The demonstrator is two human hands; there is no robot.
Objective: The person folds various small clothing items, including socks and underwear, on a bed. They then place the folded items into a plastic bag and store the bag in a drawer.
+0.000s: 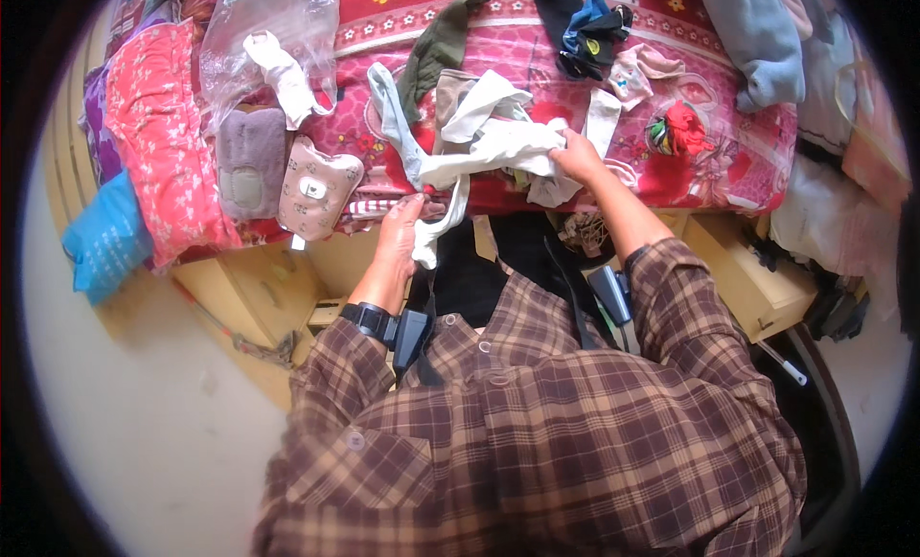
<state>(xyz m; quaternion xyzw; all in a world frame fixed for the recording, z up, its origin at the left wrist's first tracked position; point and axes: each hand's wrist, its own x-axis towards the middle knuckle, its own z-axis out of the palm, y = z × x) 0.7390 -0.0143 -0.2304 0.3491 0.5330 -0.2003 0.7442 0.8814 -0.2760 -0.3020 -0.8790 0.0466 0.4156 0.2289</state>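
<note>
My left hand grips the lower end of a long white garment, perhaps tights, at the front edge of the bed. My right hand pinches the bunched upper part of the same white garment. It stretches between both hands over the red patterned bedspread. A pale grey-blue legging lies tangled with it just behind.
On the bedspread lie an olive sock, black and blue socks, a small red garment, two padded pieces in grey and pink, and a clear plastic bag. Pink bedding hangs left; a wooden bed frame sits below.
</note>
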